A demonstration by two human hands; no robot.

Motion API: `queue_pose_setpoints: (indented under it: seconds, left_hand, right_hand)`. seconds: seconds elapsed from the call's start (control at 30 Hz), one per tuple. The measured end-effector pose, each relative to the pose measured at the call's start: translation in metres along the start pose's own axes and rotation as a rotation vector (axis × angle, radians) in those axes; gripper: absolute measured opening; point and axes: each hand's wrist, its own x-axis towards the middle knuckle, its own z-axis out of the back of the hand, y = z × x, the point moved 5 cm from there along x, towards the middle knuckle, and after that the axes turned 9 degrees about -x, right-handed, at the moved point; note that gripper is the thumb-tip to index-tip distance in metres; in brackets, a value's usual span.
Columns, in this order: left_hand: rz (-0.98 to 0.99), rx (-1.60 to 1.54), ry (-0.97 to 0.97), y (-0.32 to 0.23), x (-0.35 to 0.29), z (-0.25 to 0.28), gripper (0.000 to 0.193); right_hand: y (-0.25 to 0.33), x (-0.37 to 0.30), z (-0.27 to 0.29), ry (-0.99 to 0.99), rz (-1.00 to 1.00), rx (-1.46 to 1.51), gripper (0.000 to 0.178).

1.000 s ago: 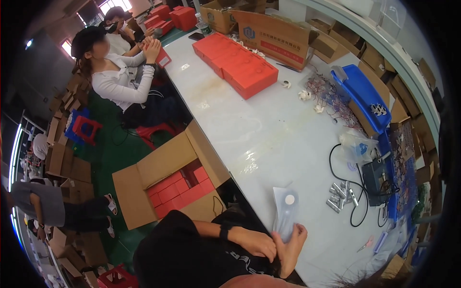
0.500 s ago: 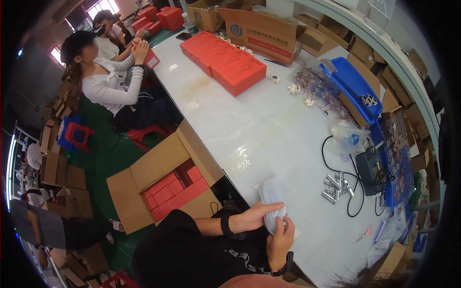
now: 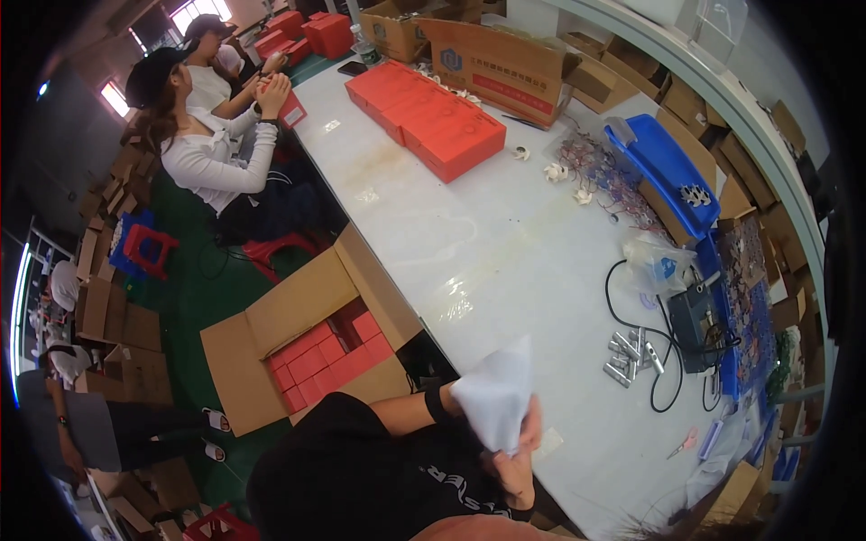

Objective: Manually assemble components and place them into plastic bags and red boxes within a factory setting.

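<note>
A whitish, semi-translucent plastic bag is raised in front of my body, near the table's edge, its upper corner pointing away from me. Behind it lies most of my left hand, whose visible fingers curl around the bag's right side. My right hand closes on the bag's lower end, thumb and fingers pressed together. Whether anything is inside the bag I cannot tell. A small pale patch is on the table just right of my hands.
Left of the table an open carton holds several red boxes. Silver metal cylinders, a cabled dark device, pink scissors and a blue tray stand right. Long red boxes lie farther back; a co-worker sits left.
The bag, earlier lying folded along my hands, is lifted and turned and shows a broad face. My left hand has gone behind it; my right hand has shifted slightly lower.
</note>
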Motion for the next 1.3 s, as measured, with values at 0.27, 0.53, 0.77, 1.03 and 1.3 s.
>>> queue_pose_setpoints:
  seconds: [0.27,0.53,0.77,1.03,1.3]
  left_hand:
    - [0.043,-0.453,-0.385,0.009,0.006,-0.015,0.047]
    - [0.028,-0.228,-0.308,0.000,0.003,0.002,0.042]
    - [-0.047,-0.263,0.554,-0.034,0.011,-0.025,0.050]
    - [-0.024,-0.132,-0.422,-0.005,-0.005,-0.021,0.057]
    - [0.085,-0.349,-0.451,0.022,-0.014,0.008,0.044]
  right_hand:
    - [0.088,0.017,0.007,-0.677,0.036,-1.041,0.055]
    - [0.047,0.038,-0.010,-0.494,-0.108,-0.067,0.055]
    - [0.062,0.012,-0.025,-0.012,-0.213,0.541,0.066]
    - [0.094,0.018,-0.011,-0.570,0.473,-1.177,0.062]
    - [0.097,0.018,-0.025,-0.247,0.297,-0.901,0.051]
